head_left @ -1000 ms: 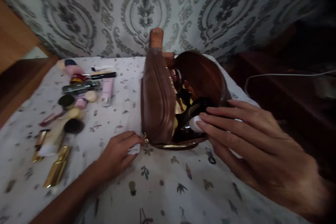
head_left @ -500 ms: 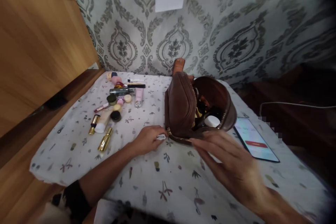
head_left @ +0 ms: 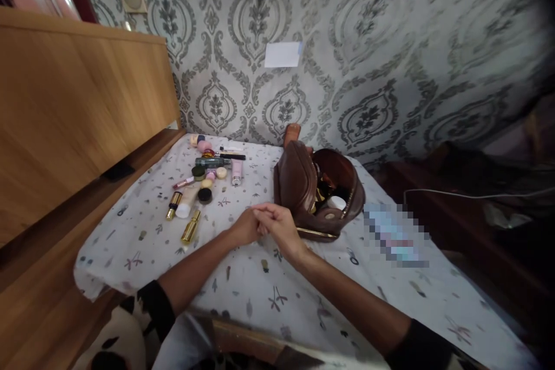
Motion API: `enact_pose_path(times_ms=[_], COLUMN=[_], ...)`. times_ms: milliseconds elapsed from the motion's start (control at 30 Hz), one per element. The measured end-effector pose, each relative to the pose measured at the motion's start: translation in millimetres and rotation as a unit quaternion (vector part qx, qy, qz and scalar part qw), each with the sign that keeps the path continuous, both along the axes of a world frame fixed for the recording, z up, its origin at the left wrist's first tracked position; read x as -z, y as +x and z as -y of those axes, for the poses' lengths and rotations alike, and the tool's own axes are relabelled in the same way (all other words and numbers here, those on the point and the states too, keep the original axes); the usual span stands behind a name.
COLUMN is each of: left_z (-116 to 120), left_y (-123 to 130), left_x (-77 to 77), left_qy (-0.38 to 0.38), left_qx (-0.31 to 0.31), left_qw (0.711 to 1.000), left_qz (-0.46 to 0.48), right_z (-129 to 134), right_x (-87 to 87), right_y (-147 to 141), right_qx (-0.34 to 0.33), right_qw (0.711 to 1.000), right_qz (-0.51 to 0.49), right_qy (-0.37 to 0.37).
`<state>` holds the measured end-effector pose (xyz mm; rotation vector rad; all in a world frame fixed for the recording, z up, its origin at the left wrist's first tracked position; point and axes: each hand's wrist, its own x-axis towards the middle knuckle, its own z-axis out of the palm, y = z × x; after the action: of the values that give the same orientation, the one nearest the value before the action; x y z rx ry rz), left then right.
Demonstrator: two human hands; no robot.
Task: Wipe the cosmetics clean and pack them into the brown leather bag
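Brown bag (head_left: 295, 182), gold zip (head_left: 318, 234) beside the right hand (head_left: 281, 231)
Left of it, gold tube (head_left: 191, 228); beneath, plant-printed white cloth (head_left: 303, 300).

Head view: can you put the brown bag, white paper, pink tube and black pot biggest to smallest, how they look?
1. Brown bag
2. White paper
3. Pink tube and black pot: too alike to rank

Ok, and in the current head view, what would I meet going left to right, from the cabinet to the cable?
Wooden cabinet, gold tube, black jar, left hand, right hand, brown bag, white cable.
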<state>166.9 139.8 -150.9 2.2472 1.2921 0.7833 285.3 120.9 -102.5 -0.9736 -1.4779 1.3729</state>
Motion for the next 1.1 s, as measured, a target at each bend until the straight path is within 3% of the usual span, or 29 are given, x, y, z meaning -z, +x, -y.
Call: enact_pose_path(times_ms=[167, 333, 533, 733, 1100], left_z=[-10, -8, -10, -27, -64], left_y=[-15, -28, -47, -82, -98], left_x=[-5.9, -12.2, -33.2, -55.3, -38.3], left_qy=[0.011, 0.019, 0.039, 0.047, 0.005], left_qx=[-0.073, -0.134, -0.234, -0.401, -0.423], left_qw=[0.997, 0.986, 0.956, 0.868, 0.848], left_qz=[-0.031, -0.099, -0.17, -0.288, -0.318], right_z=[-14, -21, -23, -21, -19], right_x=[4.5, 34.6, 65.9, 66.3, 64.1], right_y=[-25, -33, -19, -17, -20], right_qx=[0.057, 0.082, 0.09, 0.05, 0.024], right_qw=[0.984, 0.978, 0.994, 0.998, 0.995], right_qz=[-0.158, -0.185, -0.054, 0.027, 0.067], right_qy=[-0.06, -0.048, 0.007, 0.039, 0.065])
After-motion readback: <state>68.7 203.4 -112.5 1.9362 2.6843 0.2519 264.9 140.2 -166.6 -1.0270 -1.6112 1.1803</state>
